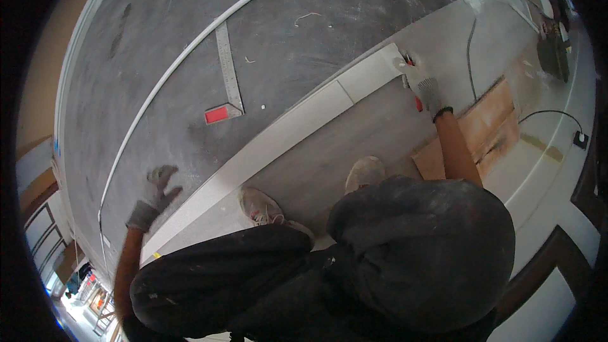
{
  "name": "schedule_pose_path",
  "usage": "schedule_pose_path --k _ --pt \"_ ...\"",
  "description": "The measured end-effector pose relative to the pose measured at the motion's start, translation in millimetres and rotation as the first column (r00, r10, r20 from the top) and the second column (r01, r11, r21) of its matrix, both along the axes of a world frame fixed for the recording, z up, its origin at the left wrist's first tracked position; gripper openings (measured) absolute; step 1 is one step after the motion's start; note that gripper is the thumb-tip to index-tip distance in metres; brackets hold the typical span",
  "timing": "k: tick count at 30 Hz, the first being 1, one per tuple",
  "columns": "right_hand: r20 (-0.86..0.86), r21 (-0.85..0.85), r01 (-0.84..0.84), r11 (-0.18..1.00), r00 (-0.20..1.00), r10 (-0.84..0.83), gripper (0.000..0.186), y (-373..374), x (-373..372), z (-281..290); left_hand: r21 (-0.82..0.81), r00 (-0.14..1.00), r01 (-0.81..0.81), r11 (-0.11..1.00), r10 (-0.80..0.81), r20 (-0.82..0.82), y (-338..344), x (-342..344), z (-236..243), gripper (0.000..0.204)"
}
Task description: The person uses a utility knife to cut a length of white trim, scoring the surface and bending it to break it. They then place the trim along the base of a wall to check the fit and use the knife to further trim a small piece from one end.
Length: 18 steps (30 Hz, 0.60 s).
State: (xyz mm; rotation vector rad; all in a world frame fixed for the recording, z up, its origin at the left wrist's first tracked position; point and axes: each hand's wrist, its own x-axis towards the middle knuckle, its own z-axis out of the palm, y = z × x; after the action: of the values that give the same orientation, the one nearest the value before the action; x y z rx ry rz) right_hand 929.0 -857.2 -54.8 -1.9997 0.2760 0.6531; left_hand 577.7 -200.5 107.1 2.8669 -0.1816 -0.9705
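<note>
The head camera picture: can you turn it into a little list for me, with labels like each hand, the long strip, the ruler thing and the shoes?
Left hand: gloved, fingers spread, beside the strip's near end
Right hand: gloved, holding a red tool by the strip's far end; what kind is hard to tell
Strip: long and pale, with a line across it
Ruler: metal with a red handle, lying on the dark surface
Hose: white, curved
Shoes: two, dusty
</note>
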Motion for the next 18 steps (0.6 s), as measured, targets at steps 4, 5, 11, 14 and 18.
schedule_pose_path --k 4,5,11,14,18 --pt "0.29 -0.276 -0.078 0.958 0.943 0.161 0.04 16 -22 19 -0.047 0.994 0.103 0.994 -0.102 0.031 -79 127 46 0.058" --pt "0.362 -0.381 -0.108 0.918 0.896 0.255 0.044 11 -28 16 -0.082 0.989 0.127 0.989 -0.12 0.084 -112 151 41 0.055" --pt "0.617 -0.316 -0.035 0.948 0.752 0.233 0.037 25 -55 37 -0.52 0.998 -0.017 0.854 0.047 0.043 -293 282 -67 0.073" --pt "0.692 -0.287 -0.044 0.957 0.682 0.239 0.04 25 -62 36 -0.689 0.946 -0.32 0.65 0.253 -0.201 -376 323 -115 0.07" --pt "0.609 -0.241 -0.099 0.965 0.759 0.23 0.045 27 -72 48 -0.848 0.913 -0.4 0.347 0.07 -0.402 -417 351 -166 0.053"
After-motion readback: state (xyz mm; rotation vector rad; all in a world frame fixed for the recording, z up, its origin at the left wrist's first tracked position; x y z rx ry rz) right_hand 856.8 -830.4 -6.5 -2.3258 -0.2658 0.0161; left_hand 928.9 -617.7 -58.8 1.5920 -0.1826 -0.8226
